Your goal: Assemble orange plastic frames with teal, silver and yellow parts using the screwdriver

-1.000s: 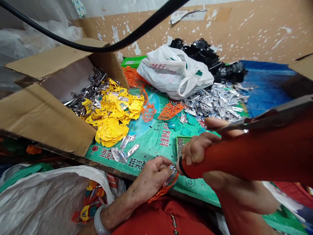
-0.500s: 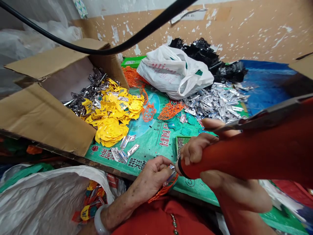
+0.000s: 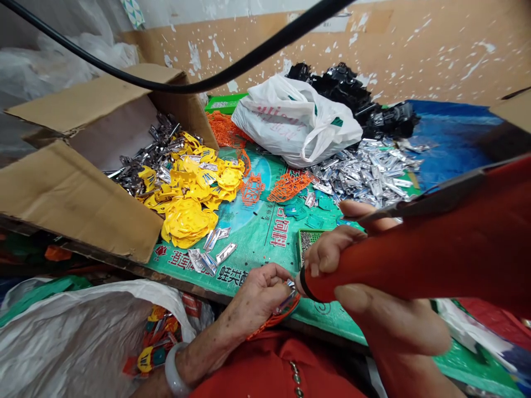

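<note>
My left hand point(image 3: 259, 298), at the table's front edge, pinches a small silver part point(image 3: 289, 296) together with an orange plastic piece point(image 3: 274, 321). Wrapped round a red power tool point(image 3: 390, 260) is my right hand point(image 3: 385, 309), its fingers on both sides of the body. The tool's tip touches or nearly touches the silver part beside my left fingertips; the exact contact is hidden. Just behind the tip sits a green tray point(image 3: 305, 243) of tiny metal pieces, partly covered by my right fingers.
A cardboard box point(image 3: 78, 204) spills dark metal parts and yellow pieces point(image 3: 188, 221) at the left. A white bag point(image 3: 290, 121), silver parts point(image 3: 369, 171) and black parts point(image 3: 344, 88) lie behind. A black cable point(image 3: 182, 87) crosses above. An open sack point(image 3: 95, 331) stands front left.
The tool and my right hand have shifted slightly left. The orange piece in my left hand has tilted and sits a little lower and further left.
</note>
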The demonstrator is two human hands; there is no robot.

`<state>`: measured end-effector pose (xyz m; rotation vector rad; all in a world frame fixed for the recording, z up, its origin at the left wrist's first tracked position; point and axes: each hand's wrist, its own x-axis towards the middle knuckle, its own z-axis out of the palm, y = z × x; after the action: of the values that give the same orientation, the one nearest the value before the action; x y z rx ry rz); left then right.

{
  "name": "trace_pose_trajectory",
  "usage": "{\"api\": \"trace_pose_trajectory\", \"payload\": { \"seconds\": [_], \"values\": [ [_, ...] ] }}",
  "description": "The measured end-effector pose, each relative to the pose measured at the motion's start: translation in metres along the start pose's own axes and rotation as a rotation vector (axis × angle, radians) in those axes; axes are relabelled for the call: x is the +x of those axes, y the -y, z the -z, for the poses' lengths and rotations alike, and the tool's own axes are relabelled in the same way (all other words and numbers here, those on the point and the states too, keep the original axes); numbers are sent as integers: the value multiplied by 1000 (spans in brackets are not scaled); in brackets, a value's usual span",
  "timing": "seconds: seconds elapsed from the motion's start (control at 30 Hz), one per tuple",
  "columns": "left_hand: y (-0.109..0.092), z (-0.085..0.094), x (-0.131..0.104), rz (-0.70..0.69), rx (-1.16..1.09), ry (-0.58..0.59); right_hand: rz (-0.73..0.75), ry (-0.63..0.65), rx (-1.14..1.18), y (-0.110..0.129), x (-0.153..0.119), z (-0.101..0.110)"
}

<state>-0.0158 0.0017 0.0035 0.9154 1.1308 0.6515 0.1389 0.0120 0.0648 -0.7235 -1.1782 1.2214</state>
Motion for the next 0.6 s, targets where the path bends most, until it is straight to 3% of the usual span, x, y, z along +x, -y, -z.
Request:
{"api": "trace_pose_trajectory", "payload": {
  "seconds": [0.6],
  "values": [
    [1,3,-1,18,7,-33,0,-13,145,3,-3,3]
  ]
}}
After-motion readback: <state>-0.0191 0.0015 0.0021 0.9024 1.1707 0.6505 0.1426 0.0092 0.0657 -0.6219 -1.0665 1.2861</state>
